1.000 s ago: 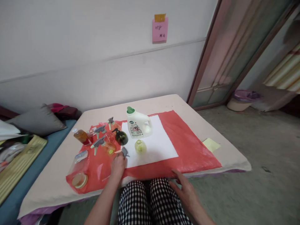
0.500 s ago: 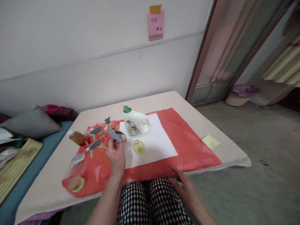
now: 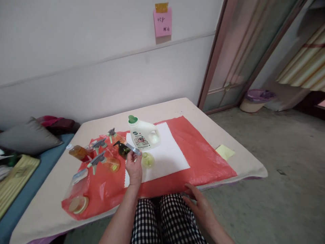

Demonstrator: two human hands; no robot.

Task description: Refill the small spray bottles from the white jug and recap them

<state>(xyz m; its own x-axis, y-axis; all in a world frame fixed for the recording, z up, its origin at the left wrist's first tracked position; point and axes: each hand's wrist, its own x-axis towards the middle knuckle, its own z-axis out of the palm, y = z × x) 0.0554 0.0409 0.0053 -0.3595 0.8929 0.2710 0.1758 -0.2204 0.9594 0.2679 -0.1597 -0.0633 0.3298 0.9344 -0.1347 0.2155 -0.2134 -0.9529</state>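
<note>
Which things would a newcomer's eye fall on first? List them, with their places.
The bright red sheet stands out first, spread across the cream-covered surface, with a big white jug on the white sheet lying over it. Next comes the left hand, holding a gray spray head beside a yellowish round bottle. A pink note hangs on the wall above.

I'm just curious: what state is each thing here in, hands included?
Gray spray head, held in left hand
Right hand, open, holding nothing visible
Round yellowish bottle, upright, closure unclear
White jug, upright, green spout showing
Dark bottle, pump fitted
Amber bottle, white cap on
White sheet, spread flat
Red sheet, spread beneath
</note>
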